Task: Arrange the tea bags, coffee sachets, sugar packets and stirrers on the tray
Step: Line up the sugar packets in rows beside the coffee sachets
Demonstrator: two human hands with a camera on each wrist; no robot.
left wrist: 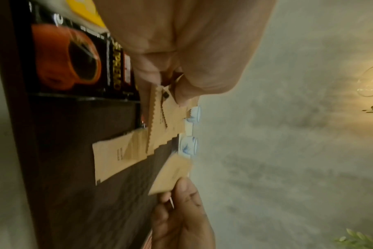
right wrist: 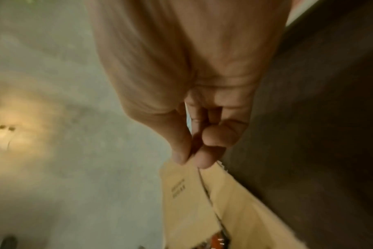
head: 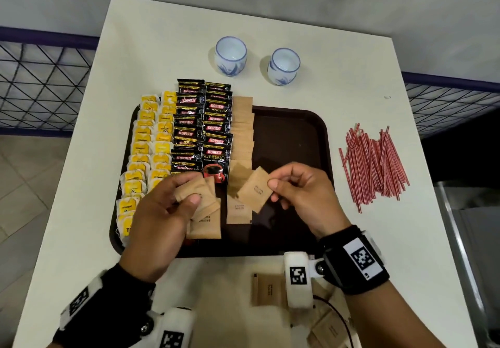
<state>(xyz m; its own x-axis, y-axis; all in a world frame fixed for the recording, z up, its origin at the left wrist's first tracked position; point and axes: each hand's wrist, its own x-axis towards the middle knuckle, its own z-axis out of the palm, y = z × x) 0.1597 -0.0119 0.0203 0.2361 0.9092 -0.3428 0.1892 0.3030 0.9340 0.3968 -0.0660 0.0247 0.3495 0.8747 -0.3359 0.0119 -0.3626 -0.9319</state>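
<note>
A dark brown tray (head: 292, 131) holds columns of yellow tea bags (head: 146, 144), black coffee sachets (head: 203, 123) and brown sugar packets (head: 242, 134). My left hand (head: 176, 198) hovers over the tray's near left part and grips a small stack of sugar packets (head: 201, 207). My right hand (head: 278, 182) pinches one sugar packet (head: 255, 189) by its corner, just above the near end of the sugar column. The same pinch shows in the right wrist view, thumb and finger on the packet (right wrist: 185, 193). Red striped stirrers (head: 374, 163) lie in a pile on the table, right of the tray.
Two white-and-blue cups (head: 230, 56) stand on the white table (head: 351, 77) behind the tray. More sugar packets (head: 266, 289) lie on the table near its front edge, partly under my right wrist. A wire fence runs along both sides.
</note>
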